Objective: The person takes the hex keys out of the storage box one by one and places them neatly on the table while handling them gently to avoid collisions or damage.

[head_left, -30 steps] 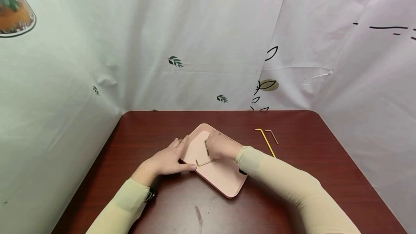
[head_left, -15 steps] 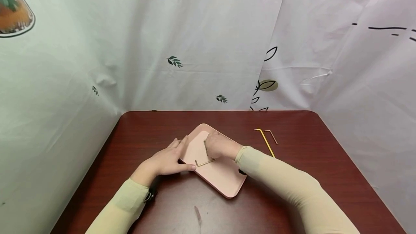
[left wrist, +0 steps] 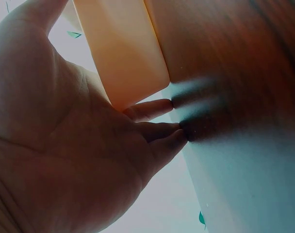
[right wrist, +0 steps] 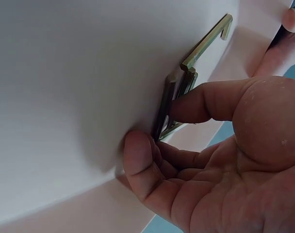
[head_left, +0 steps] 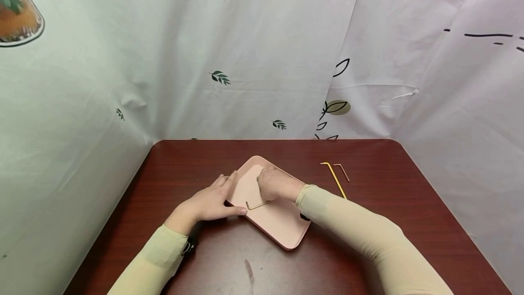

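Observation:
A pink tray [head_left: 282, 226] lies askew on the table, with several L-shaped hex keys inside it. My left hand [head_left: 210, 201] rests against the tray's left corner, fingers spread and thumb over the near rim. Inside the tray, my right hand [head_left: 278, 184] has curled fingers, and in the right wrist view its thumb and fingers pinch a dark hex key [right wrist: 166, 107]. Brassy hex keys lie right beside that one, partly hidden by the thumb. One brassy hex key [head_left: 258, 205] points toward the left thumb, its far end hidden under the right hand.
Right of the tray, a yellow hex key [head_left: 335, 180] lies on the reddish-brown table [head_left: 393, 185], its lower end hidden by the right sleeve. A small copper-coloured hex key [head_left: 344, 172] lies beside it. White printed cloth [head_left: 254, 58] hangs behind the table.
My right fingers have shifted slightly at the upright hex key, and less of it shows in the head view. The left hand, the tray and the keys outside it stay put.

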